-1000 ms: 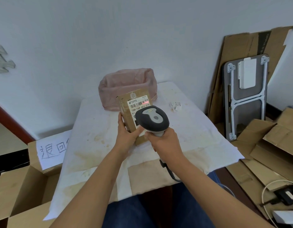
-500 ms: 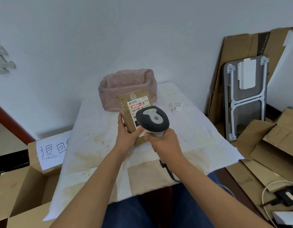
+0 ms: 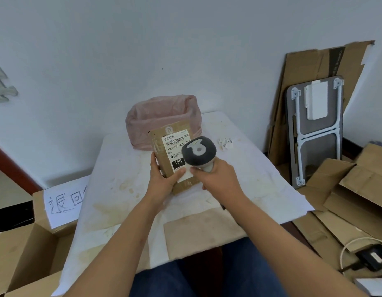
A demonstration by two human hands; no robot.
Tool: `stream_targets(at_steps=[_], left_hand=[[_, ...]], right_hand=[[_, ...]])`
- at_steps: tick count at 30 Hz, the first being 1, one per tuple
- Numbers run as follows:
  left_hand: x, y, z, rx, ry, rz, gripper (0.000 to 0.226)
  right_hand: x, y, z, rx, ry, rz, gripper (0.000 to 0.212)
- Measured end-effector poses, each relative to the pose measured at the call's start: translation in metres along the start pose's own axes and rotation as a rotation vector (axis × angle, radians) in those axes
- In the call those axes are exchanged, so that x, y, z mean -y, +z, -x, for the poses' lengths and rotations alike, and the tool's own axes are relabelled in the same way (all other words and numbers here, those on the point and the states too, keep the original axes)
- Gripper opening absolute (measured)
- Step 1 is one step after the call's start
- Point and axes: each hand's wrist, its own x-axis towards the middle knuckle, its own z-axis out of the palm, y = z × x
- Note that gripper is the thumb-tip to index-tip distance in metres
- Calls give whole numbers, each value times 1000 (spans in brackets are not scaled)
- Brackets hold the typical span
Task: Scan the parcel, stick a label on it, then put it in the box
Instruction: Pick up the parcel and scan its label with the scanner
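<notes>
Parcel held up to the scanner over the counter.

The left hand (image 3: 164,179) clamps the brown parcel (image 3: 164,155) by its lower left edge, holding it nearly upright above the counter (image 3: 261,179), long axis running up and away, shipping label (image 3: 175,144) facing the person. The right hand (image 3: 218,179) is closed around the grip of the scanner (image 3: 198,153), whose head sits just in front of the label's right side, covering part of it. No scan line shows on the barcode. The open box (image 3: 25,254) lies low to the left, so I judge the left hand nearer for the drop. Small labels (image 3: 225,143) lie beyond the right hand.
</notes>
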Motion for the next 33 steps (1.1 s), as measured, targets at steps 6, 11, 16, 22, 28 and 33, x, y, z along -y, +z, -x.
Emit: stream_targets(at_steps=[6,11,16,22,28,33], left_hand=[[5,-3,-6,-8,-22,28,106],[4,-6,-10,-11,-48,22,107],[-1,-9,-11,6,-87,-7,107],[5,-17,-19,-30,-142,-95,115],[3,-18,-24,-36,-170,-105,116],[7,-20,-25,-45,-206,-128,112]], right_hand=[[-9,-22,-33,-16,-69,575,32],[-33,-19,-50,146,-13,841,40],[-50,-19,-63,134,-7,858,36],[-72,-22,-71,195,66,880,32],[-81,-16,-76,164,59,904,31],[-86,-18,-77,153,72,936,47]])
